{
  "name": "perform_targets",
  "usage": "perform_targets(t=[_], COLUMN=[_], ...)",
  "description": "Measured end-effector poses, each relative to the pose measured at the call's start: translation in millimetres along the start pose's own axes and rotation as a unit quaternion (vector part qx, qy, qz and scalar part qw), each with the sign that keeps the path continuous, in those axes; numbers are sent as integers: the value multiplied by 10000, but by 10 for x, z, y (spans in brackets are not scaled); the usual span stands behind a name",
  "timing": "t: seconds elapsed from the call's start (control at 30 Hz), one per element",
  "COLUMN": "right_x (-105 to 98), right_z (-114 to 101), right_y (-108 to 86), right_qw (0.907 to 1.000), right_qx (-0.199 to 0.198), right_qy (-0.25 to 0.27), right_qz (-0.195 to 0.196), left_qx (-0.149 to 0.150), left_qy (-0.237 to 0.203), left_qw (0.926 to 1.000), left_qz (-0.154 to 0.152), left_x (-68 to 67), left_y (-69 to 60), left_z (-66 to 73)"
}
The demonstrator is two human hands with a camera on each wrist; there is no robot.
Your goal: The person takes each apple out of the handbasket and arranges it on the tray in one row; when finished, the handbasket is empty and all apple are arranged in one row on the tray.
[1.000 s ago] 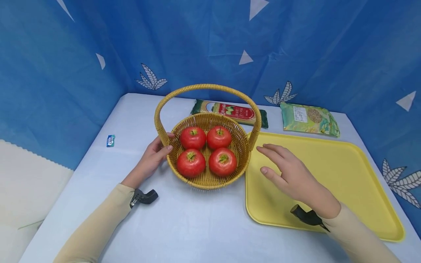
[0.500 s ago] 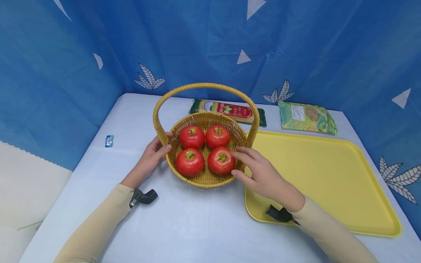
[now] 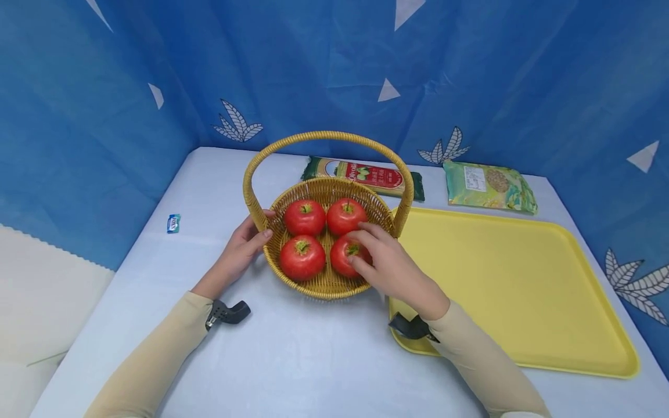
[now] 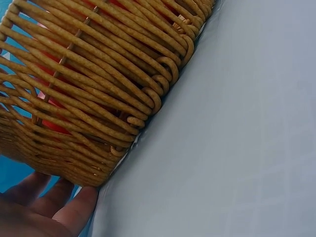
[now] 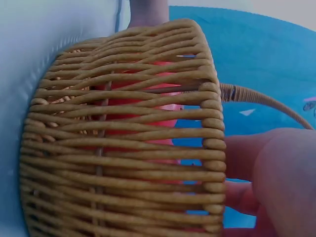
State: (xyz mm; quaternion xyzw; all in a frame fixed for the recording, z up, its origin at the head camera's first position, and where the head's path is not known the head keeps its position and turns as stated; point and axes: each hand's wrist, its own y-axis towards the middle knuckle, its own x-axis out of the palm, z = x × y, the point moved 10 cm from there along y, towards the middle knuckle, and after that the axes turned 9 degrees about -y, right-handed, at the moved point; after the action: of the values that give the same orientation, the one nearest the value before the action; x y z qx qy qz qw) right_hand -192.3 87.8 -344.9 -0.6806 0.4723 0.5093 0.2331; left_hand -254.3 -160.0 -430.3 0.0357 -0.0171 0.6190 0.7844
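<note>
A woven wicker basket (image 3: 328, 293) with a tall arched handle stands on the table and holds several red apples. My left hand (image 3: 243, 247) grips its left side by the rim, thumb on top; in the left wrist view the fingers (image 4: 79, 210) lie against the outside of the weave. Over the right rim reaches my right hand (image 3: 389, 261), with its fingers and thumb curled round the near right apple (image 3: 342, 256). That apple is partly covered by the hand. The near left apple (image 3: 302, 258), far left apple (image 3: 305, 217) and far right apple (image 3: 346, 215) sit beside it.
To the right lies a yellow tray (image 3: 502, 278), its left edge close to the basket. Behind the basket are a red and green pasta packet (image 3: 376, 176) and a green bag (image 3: 488, 187). A small blue wrapper (image 3: 173, 223) lies at the left.
My right hand has moved left from above the tray, over the basket's rim and onto the near right apple. The left hand and the basket have stayed in place.
</note>
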Motion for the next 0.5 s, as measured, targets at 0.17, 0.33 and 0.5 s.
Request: perform_targets(t=[0.17, 0.33, 0.5], right_x=[66, 90, 120], right_z=[14, 28, 37], right_y=[74, 100, 103], right_qw=[9997, 9990, 9979], right_qx=[79, 121, 141], right_qy=[26, 162, 107], right_qz=[-249, -394, -629], left_qx=[11, 42, 63], left_qy=[31, 155, 249], left_qw=[10000, 9999, 9997], left_qz=[-1, -10, -24], left_x=[5, 8, 8], left_y=[4, -9, -18], left_z=[12, 19, 17])
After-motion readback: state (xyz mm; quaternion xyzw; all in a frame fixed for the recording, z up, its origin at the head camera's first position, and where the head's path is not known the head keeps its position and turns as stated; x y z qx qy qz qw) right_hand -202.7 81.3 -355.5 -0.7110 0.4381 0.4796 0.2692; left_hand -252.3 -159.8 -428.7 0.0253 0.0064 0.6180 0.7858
